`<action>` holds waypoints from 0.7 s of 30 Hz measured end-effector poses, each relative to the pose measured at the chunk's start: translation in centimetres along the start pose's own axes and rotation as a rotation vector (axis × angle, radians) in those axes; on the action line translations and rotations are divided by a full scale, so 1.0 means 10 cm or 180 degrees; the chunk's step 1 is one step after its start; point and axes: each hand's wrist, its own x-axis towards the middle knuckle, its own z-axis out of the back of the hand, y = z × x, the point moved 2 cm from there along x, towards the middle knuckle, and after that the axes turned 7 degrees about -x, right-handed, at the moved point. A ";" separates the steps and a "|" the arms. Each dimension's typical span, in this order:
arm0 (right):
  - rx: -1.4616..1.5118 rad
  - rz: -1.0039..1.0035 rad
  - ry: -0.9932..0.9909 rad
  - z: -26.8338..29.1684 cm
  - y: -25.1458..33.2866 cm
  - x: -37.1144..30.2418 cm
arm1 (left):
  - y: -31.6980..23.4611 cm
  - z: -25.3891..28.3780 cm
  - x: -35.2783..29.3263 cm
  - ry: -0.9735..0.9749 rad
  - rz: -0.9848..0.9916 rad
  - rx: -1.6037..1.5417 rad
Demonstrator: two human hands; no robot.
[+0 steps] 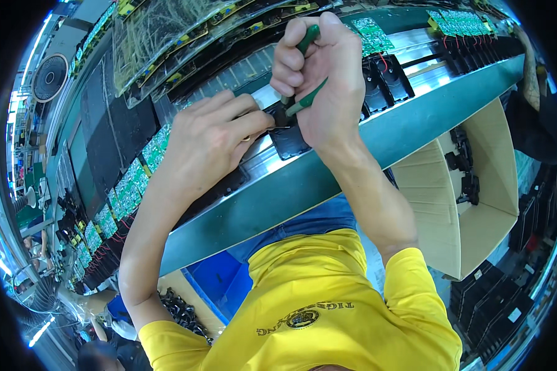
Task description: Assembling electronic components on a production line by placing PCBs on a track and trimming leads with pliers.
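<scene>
My right hand (335, 80) is wrapped round a pair of green-handled pliers (310, 98), one handle showing above my fingers and the other across the palm. The metal jaws point down and left to a small black part (281, 116). From the left, my left hand (213, 136) pinches that part with closed fingertips; its exact shape is mostly hidden. Just below lies a flat black casing (289, 143) on the bright metal strip of the line. Further black casings (387, 83) with red wires lie to the right of my right hand.
A green bench edge (439, 127) runs along my front. Stacked clear trays (161, 43) stand at the back left. Green circuit boards (127, 185) line the left and far right. An open cardboard box (486, 161) holds black parts. A blue bin (213, 278) sits below.
</scene>
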 end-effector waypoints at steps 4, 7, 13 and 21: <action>0.0254 -0.0060 -0.0010 -0.01 -0.05 0.00 | 0.02 -0.04 -0.02 -0.0083 -0.0061 -0.0049; 0.0049 -0.0150 -0.0125 -0.11 -0.02 0.02 | 0.03 -0.04 -0.03 -0.0154 -0.0083 -0.0004; 0.0042 -0.0220 0.0159 -0.07 -0.07 0.07 | 0.03 -0.07 0.00 -0.0210 -0.0124 -0.0071; -0.0444 -0.0098 -0.0014 -0.08 -0.08 0.04 | -0.02 -0.04 -0.02 -0.0136 0.0160 -0.0221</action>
